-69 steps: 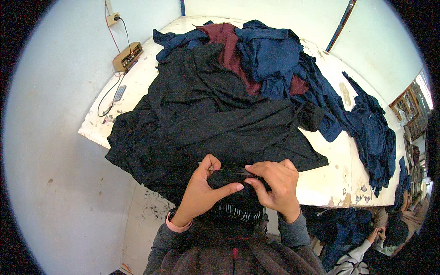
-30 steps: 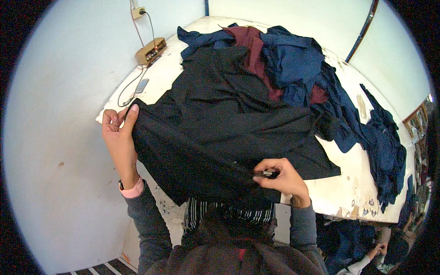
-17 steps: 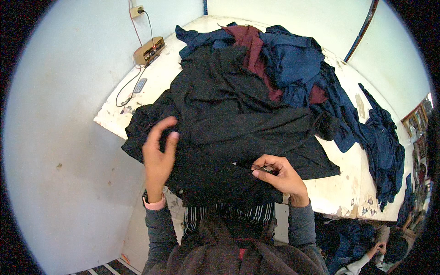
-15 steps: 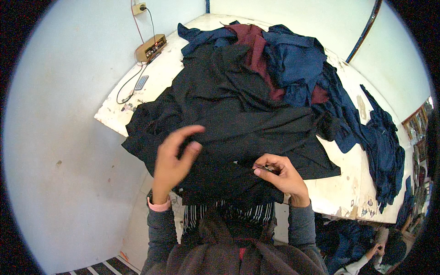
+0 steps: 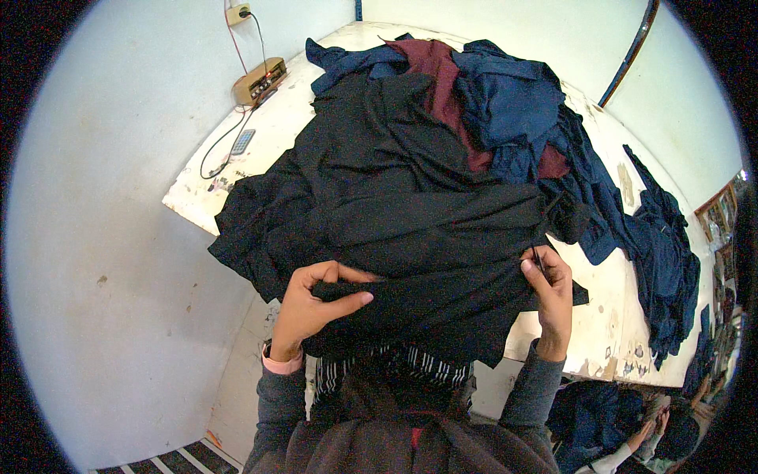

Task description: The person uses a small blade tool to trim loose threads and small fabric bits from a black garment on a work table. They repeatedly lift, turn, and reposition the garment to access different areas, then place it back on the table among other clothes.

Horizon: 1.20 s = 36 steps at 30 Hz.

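A big heap of black garments (image 5: 395, 205) covers the near half of a worn white table (image 5: 608, 316). My left hand (image 5: 312, 304) pinches a fold of the nearest black cloth at the heap's front edge. My right hand (image 5: 549, 288) grips the same cloth's edge farther right, with a thin dark thread or tool between thumb and fingers. The cloth stretches between both hands and hangs down over my lap.
Dark blue garments (image 5: 513, 103) and a maroon one (image 5: 442, 87) lie piled behind the black heap. More blue cloth (image 5: 663, 261) hangs off the table's right side. A small radio (image 5: 259, 80), a remote (image 5: 242, 142) and cables sit at the far left corner. Another person's hand (image 5: 636, 434) shows at lower right.
My left hand came back from the far left and took hold of the cloth's front edge. My right hand moved rightward along the edge, spreading the cloth.
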Available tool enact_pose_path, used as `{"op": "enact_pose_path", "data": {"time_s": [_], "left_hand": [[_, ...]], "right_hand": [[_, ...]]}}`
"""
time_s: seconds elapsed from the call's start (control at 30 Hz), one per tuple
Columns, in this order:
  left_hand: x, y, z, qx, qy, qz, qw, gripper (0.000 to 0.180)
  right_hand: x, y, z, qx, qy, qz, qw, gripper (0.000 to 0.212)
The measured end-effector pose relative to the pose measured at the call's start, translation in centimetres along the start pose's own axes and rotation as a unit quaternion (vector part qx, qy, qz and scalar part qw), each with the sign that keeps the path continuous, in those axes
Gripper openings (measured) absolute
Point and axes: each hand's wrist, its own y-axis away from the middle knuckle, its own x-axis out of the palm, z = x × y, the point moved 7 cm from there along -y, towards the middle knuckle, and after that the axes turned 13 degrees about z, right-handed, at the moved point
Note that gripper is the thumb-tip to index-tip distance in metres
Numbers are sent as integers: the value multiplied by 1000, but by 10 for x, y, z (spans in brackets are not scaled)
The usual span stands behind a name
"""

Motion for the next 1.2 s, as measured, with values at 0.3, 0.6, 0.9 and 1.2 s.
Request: {"op": "enact_pose_path", "data": {"time_s": [0.3, 0.6, 0.9, 1.2], "left_hand": [[64, 10, -7, -119, 258, -24, 959, 36], [89, 15, -27, -38, 74, 32, 996, 35], [92, 12, -42, -48, 72, 46, 995, 35], [54, 7, -45, -68, 9, 81, 994, 40]], "right_hand": [[51, 3, 37, -133, 254, -64, 956, 24], [115, 10, 68, -236, 153, 164, 946, 26], [107, -8, 41, -154, -113, 156, 969, 10], [101, -26, 73, -209, 368, 20, 906, 30]]}}
